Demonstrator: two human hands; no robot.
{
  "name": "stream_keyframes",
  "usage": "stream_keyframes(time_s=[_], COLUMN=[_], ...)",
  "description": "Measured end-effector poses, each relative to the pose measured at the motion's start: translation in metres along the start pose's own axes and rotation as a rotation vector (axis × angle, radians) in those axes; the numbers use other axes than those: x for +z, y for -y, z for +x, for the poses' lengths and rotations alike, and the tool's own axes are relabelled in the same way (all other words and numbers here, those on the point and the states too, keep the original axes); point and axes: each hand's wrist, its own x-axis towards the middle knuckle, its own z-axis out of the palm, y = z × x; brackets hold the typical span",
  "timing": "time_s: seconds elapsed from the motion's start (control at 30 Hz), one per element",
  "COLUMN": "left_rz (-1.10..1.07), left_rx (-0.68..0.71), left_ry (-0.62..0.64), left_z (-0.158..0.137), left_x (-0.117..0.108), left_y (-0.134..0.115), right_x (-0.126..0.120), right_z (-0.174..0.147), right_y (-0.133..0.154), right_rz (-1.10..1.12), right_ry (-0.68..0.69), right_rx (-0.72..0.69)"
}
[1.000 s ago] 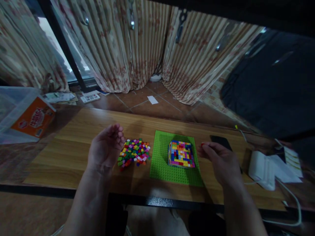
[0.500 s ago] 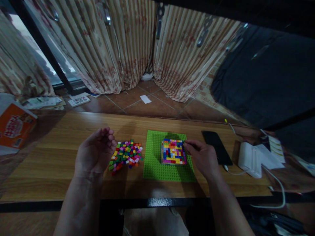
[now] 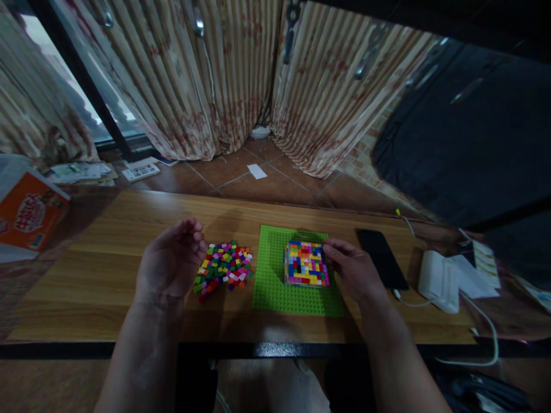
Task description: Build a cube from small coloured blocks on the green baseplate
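Note:
A block built of small multicoloured toy bricks [image 3: 306,265] stands on a green studded baseplate [image 3: 269,298]. My right hand [image 3: 350,265] is at the block's far right corner, with thumb and forefinger pinched together. Whatever those fingertips hold is too small to make out. To the left of the baseplate lies a loose pile of toy bricks [image 3: 226,264] in many colours. Beside that pile my left hand [image 3: 172,258] is raised, palm turned up and inward, its fingers loosely curled. Nothing shows in its palm.
A black phone [image 3: 381,258] with a white cable lies right of the baseplate, near a white power box [image 3: 438,281]. All rest on a wooden table [image 3: 99,269]. Beyond its left end is a clear tub with an orange label [image 3: 32,218]. Curtains [image 3: 232,80] hang behind.
The view has shifted slightly. Both hands keep nearly the same places, the right one still at the block's far right corner and the left one beside the pile.

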Motion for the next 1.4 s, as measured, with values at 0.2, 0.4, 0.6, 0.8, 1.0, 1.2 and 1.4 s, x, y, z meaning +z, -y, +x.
stream_keyframes(time_s=[0.2, 0.4, 0.6, 0.8, 1.0, 1.2, 1.4], left_rz=[-0.005, -0.006, -0.008, 0.006, 0.008, 0.015, 0.034], left_rx=[0.004, -0.003, -0.01, -0.004, -0.006, -0.005, -0.032], left_ry=[0.007, 0.023, 0.026, 0.016, 0.021, 0.026, 0.075], left_z=[0.001, -0.001, 0.002, 0.004, 0.004, 0.004, 0.0], left_x=[-0.001, -0.001, -0.002, 0.0, 0.001, 0.0, 0.002], left_y=[0.0, 0.0, 0.001, 0.004, 0.005, 0.005, 0.018], right_x=[-0.003, -0.003, -0.001, 0.004, 0.005, 0.007, 0.008], right_z=[0.003, 0.001, 0.0, 0.0, -0.001, -0.001, -0.001], right_y=[-0.001, -0.002, -0.005, -0.004, -0.005, -0.006, -0.01], right_rz=[0.176, 0.195, 0.212, 0.236, 0.224, 0.22, 0.196], right_ry=[0.142, 0.139, 0.126, 0.123, 0.089, 0.093, 0.108], right_rx=[0.202, 0.199, 0.198, 0.195, 0.169, 0.15, 0.111])
